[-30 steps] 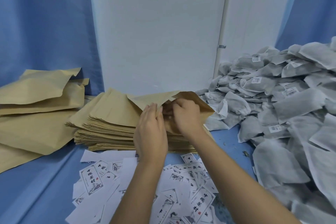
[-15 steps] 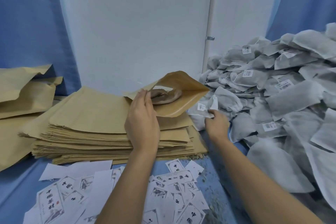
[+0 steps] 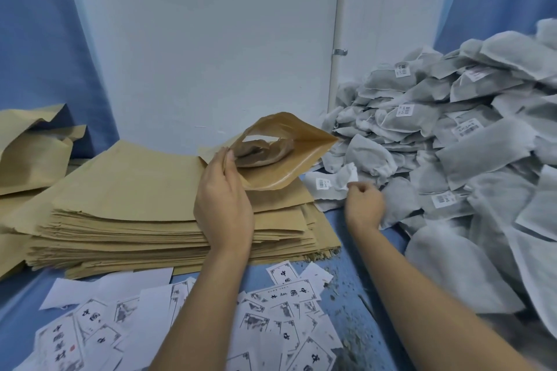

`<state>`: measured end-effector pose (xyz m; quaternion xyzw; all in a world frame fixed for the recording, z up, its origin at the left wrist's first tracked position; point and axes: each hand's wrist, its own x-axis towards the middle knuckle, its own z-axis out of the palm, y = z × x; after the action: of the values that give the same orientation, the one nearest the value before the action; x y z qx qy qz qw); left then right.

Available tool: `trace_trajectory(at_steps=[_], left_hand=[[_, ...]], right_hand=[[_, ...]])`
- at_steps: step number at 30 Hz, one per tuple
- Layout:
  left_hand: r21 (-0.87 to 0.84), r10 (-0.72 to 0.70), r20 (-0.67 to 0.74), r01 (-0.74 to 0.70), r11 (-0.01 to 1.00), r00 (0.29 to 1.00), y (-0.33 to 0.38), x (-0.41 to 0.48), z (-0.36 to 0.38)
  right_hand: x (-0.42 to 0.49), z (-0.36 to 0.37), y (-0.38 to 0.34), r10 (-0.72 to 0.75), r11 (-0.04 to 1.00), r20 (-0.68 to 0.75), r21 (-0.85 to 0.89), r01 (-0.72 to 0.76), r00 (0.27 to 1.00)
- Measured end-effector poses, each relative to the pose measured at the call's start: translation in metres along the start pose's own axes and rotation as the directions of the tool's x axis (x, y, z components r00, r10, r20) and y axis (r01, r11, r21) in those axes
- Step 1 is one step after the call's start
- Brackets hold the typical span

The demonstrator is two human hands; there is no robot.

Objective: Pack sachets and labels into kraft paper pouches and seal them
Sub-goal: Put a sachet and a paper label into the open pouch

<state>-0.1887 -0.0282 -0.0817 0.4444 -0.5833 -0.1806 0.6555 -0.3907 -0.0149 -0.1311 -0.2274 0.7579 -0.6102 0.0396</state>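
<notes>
Brown pouch (image 3: 281, 164) gaped open, pinched by the left hand (image 3: 224, 205), maybe a packed sachet (image 3: 259, 153) inside; the right hand (image 3: 363, 205) pinched a grey sachet (image 3: 333, 179).

Both arms reach forward; the left hand (image 3: 224, 205) pinches a pouch (image 3: 281, 170), the curled right hand (image 3: 364, 205) a sachet (image 3: 330, 187).

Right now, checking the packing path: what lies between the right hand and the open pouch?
In the head view, the barcoded sachet that the right hand pinches lies there, beside the lower edge of the open pouch.
</notes>
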Motion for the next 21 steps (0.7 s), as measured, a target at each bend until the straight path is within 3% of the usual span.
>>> trace_trajectory(at_steps=[1,3,5,8,14,19,21], left_hand=[[0.001,0.004,-0.001,-0.004,1.000,1.000,0.000,0.000,0.000],[0.004,0.014,-0.003,-0.014,1.000,1.000,0.000,-0.001,-0.001],[0.004,0.018,-0.006,-0.017,1.000,1.000,-0.001,0.000,0.000],[-0.004,0.015,-0.008,-0.015,1.000,1.000,-0.002,0.001,0.001],[-0.019,0.011,-0.023,-0.011,1.000,1.000,-0.007,0.001,0.005],[-0.024,0.027,-0.017,-0.028,0.999,0.999,-0.008,0.002,0.006],[-0.047,0.038,-0.008,-0.039,0.998,0.999,-0.008,0.004,0.004]], right_hand=[[-0.001,-0.001,0.001,-0.074,0.973,0.024,-0.215,0.077,0.997],[-0.004,-0.001,0.007,-0.221,0.771,0.105,-0.590,0.240,0.970],[-0.006,0.001,0.010,-0.324,0.632,0.204,-0.680,0.372,0.924],[-0.001,0.008,0.012,-0.415,0.477,0.425,-0.651,0.590,0.804],[0.016,0.014,0.008,-0.197,0.636,0.593,-0.528,0.563,0.780],[0.011,0.019,0.011,-0.262,0.640,0.482,-0.562,0.525,0.836],[0.009,0.021,0.010,-0.267,0.759,0.384,-0.481,0.438,0.884]])
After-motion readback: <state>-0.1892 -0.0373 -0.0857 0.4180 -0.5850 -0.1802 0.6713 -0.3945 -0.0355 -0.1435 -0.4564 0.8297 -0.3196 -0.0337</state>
